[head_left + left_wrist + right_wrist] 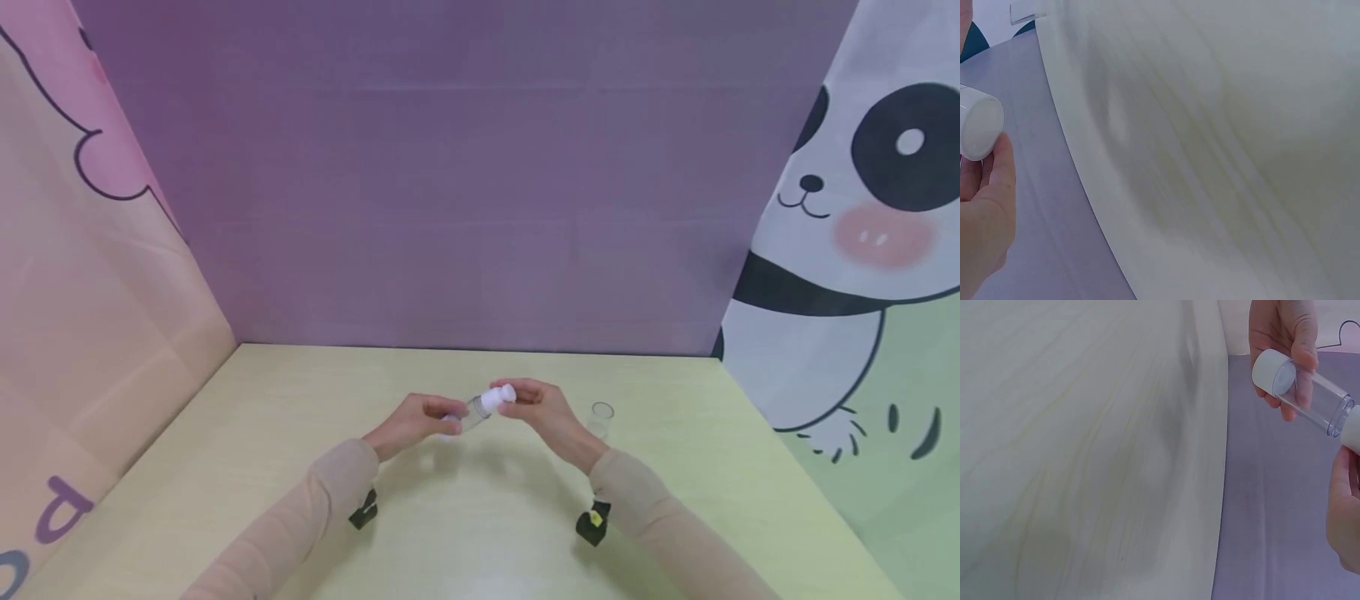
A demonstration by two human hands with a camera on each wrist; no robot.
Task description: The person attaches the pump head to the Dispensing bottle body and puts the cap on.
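Note:
Above the table, both hands hold a tilted clear bottle [474, 414] with a white base [1271, 372] and a white top [497, 398]. My left hand [414, 422] grips it near the base, thumb lying along the clear wall in the right wrist view. At the upper end, my right hand [546, 414] pinches the white top with fingers and thumb. Between the top and the clear body [1316, 400] a ringed neck shows; whether the two are joined cannot be told. The left wrist view shows the base's round end beside the left hand [988, 209].
A clear cup-like cover [602, 410] with a round rim stands on the pale table [465, 542], just beyond the right wrist. A purple backdrop [465, 208] rises at the far edge, with printed cloth walls on both sides. Black devices [592, 525] hang under the wrists.

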